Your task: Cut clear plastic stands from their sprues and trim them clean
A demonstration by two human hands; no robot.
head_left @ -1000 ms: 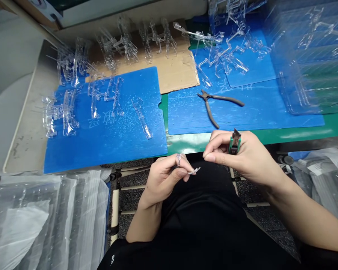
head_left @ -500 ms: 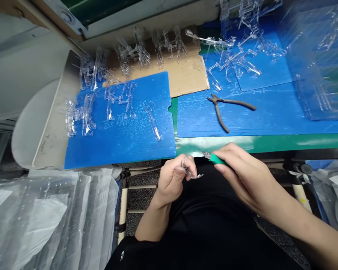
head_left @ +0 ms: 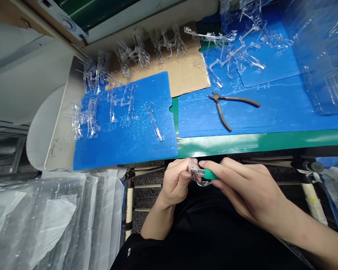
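My left hand [head_left: 177, 180] is closed on a small clear plastic part [head_left: 202, 183], whose curved end sticks out past the fingers. In my right hand [head_left: 243, 180] is a green-handled utility knife [head_left: 210, 174], pinched between thumb and fingers. Its metal tip meets the clear part close to my left thumb; the exact contact is hidden. Both hands are held in front of the bench edge, above my lap. Beyond them, a pair of side cutters [head_left: 218, 98] lies with spread handles on the blue sheet [head_left: 197, 120].
Several clear plastic mouldings on sprues [head_left: 86, 118] stand at the left and along the cardboard [head_left: 186, 75]. A single clear piece [head_left: 155, 123] lies on the left blue sheet [head_left: 124, 146]. More tangled mouldings [head_left: 236, 56] and a clear tray [head_left: 326, 82] are at the right. Wrapped stacks [head_left: 95, 210] flank me.
My right hand has moved left, bringing the knife from a small gap away up to the clear part. My left hand keeps its hold. The view has shifted slightly.
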